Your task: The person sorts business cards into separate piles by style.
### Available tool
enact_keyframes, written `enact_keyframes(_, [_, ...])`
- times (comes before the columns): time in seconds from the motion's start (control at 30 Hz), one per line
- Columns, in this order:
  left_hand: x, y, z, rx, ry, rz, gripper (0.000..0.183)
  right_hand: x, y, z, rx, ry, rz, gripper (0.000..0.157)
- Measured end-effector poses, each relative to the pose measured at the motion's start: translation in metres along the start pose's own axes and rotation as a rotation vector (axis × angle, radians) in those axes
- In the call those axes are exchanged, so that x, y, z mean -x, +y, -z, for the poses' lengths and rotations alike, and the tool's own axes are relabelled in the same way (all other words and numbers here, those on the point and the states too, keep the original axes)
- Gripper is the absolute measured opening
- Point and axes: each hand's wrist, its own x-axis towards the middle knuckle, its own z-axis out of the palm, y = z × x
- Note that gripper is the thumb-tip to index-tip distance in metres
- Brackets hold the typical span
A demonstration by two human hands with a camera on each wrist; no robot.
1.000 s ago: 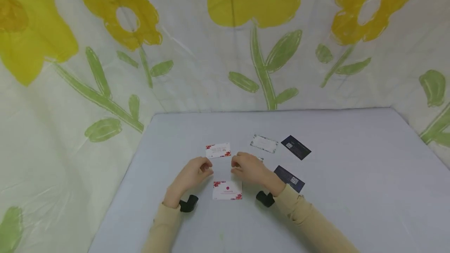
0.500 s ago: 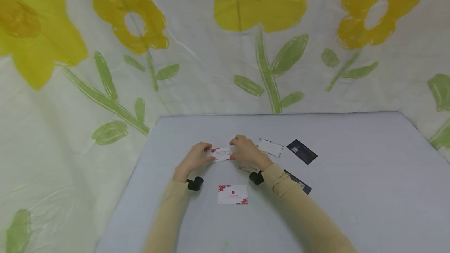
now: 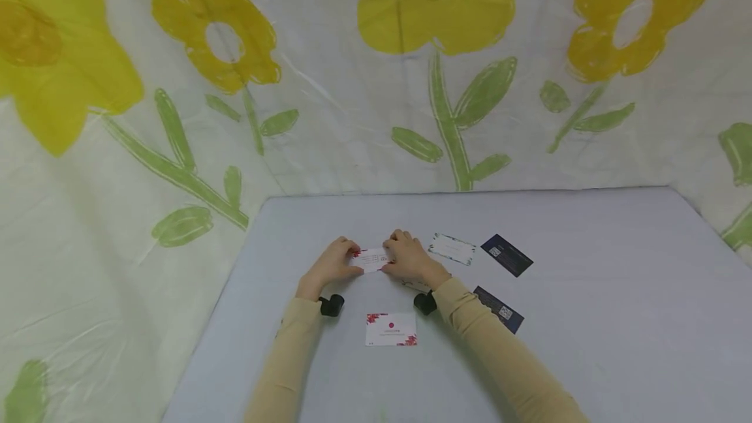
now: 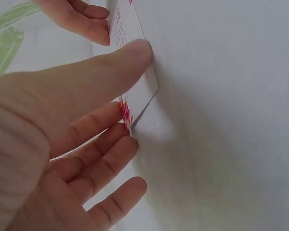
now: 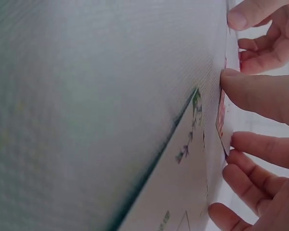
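One white rectangular card with red flowers (image 3: 371, 260), on or just above the pale flat table (image 3: 599, 299), is grasped at opposite ends by the bare left hand (image 3: 335, 264) and bare right hand (image 3: 411, 260), seemingly for positioning, which next calls for gentle, even guiding

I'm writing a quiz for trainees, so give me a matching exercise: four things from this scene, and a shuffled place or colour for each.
1. held card
2. two dark cards
3. sleeves
4. painted flowers

A. beige
B. yellow
C. between left hand and right hand
D. on the table, right of both hands

Pairs: 1-C, 2-D, 3-A, 4-B
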Motion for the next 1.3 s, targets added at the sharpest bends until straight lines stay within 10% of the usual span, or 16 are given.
enact_keyframes(0.63, [0.02,0.014,-0.001,0.349,0.26,-0.037,0.015,0.019,-0.015,0.017,-0.301,0.15,-0.021,0.011])
enact_keyframes(0.9, [0.053,0.043,0.019,0.46,0.101,-0.131,0.012,0.057,-0.019,0.032,-0.373,0.134,0.068,0.005])
enact_keyframes(1.3, [0.081,0.044,-0.01,0.451,-0.062,-0.211,0.013,0.097,-0.01,0.006,-0.477,0.037,0.136,0.01])
